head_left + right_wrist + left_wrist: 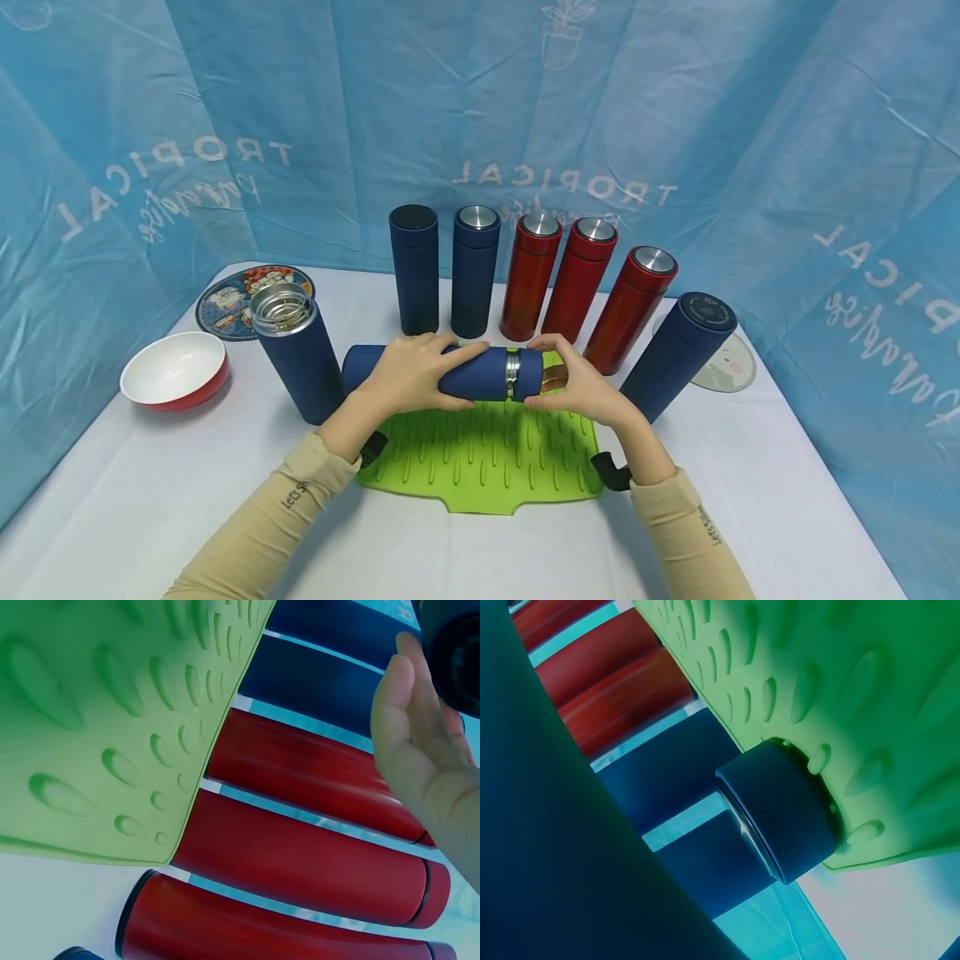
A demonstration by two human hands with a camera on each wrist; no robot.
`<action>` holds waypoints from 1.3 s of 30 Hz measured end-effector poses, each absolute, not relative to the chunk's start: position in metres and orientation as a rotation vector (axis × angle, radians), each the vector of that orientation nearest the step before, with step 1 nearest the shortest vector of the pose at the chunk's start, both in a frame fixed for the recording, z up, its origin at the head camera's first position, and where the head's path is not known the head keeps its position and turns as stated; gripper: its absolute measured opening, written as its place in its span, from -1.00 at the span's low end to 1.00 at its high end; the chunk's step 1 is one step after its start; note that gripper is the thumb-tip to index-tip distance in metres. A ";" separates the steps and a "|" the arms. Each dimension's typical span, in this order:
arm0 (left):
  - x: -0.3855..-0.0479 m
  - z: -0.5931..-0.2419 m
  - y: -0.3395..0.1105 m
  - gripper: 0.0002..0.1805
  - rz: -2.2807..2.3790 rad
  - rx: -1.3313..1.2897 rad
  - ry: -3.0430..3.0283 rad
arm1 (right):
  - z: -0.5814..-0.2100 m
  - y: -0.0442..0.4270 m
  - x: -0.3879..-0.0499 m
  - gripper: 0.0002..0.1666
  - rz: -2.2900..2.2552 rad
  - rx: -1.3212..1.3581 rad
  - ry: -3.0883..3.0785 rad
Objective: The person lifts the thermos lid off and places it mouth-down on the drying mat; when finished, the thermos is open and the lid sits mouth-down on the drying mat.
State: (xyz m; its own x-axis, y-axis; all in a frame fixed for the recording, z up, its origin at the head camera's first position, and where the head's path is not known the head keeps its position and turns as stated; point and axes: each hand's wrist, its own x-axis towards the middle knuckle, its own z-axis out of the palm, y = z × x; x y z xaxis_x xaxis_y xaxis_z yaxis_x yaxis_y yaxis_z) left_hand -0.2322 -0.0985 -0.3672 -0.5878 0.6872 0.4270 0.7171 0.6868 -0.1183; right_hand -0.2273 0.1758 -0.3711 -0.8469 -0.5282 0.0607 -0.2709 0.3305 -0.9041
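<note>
A dark blue bottle (480,373) lies level above the green mat (480,467). My left hand (412,371) holds its body from above, fingers curled over it. With thumb and fingers my right hand (581,385) grips the blue cap (530,373) at its right end; a steel band shows between cap and body. The right wrist view shows my right hand (424,735) beside the dark round cap end (461,660). In the left wrist view the bottle (570,825) fills the left side, and a separate blue cap (784,814) is at the mat's corner.
An uncapped blue bottle (303,358) stands left, beside a white-and-red bowl (176,371) and a patterned round mat (225,304). Behind stand two blue bottles (415,275) and three red ones (528,279). Another blue bottle (675,354) stands right, near a pale round mat (731,367).
</note>
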 end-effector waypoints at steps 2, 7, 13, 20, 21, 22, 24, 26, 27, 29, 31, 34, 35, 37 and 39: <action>-0.233 -0.369 -0.099 -0.11 -0.106 -1.089 -2.439 | -0.371 0.176 -0.227 -0.18 -1.541 -0.739 2.352; -0.233 -0.370 -0.100 -0.10 -0.142 -1.072 -2.434 | -0.372 0.178 -0.227 -0.17 -1.587 -0.786 2.400; -0.233 -0.368 -0.102 -0.10 -0.207 -1.005 -2.461 | -0.369 0.181 -0.226 -0.17 -1.691 -0.760 2.476; -0.234 -0.367 -0.103 -0.07 -0.275 -0.804 -2.451 | -0.355 0.176 -0.217 -0.20 -1.706 -0.701 2.525; -0.234 -0.367 -0.103 -0.07 -0.321 -0.767 -2.454 | -0.353 0.175 -0.216 -0.21 -1.698 -0.697 2.531; -0.234 -0.367 -0.103 -0.07 -0.379 -0.731 -2.457 | -0.351 0.174 -0.214 -0.22 -1.690 -0.696 2.535; -0.235 -0.366 -0.104 -0.07 -0.517 -0.655 -2.460 | -0.351 0.173 -0.214 -0.22 -1.686 -0.687 2.530; -0.237 -0.365 -0.104 -0.08 -0.691 -0.584 -2.441 | -0.352 0.172 -0.214 -0.22 -1.681 -0.683 2.526; -0.238 -0.365 -0.105 -0.08 -0.769 -0.548 -2.423 | -0.352 0.172 -0.214 -0.22 -1.678 -0.680 2.525; -0.240 -0.363 -0.106 -0.09 -0.920 -0.475 -2.376 | -0.353 0.171 -0.214 -0.22 -1.671 -0.669 2.526; -0.242 -0.361 -0.108 -0.11 -1.053 -0.400 -2.321 | -0.354 0.170 -0.214 -0.22 -1.657 -0.663 2.533; -0.247 -0.359 -0.111 -0.12 -1.201 -0.288 -2.248 | -0.355 0.168 -0.214 -0.23 -1.618 -0.662 2.559; -0.249 -0.359 -0.112 -0.13 -1.240 -0.256 -2.223 | -0.355 0.167 -0.213 -0.23 -1.603 -0.662 2.569; -0.253 -0.359 -0.113 -0.14 -1.294 -0.194 -2.176 | -0.355 0.166 -0.212 -0.24 -1.576 -0.659 2.585; -0.257 -0.360 -0.114 -0.15 -1.331 -0.147 -2.128 | -0.356 0.165 -0.212 -0.25 -1.557 -0.658 2.598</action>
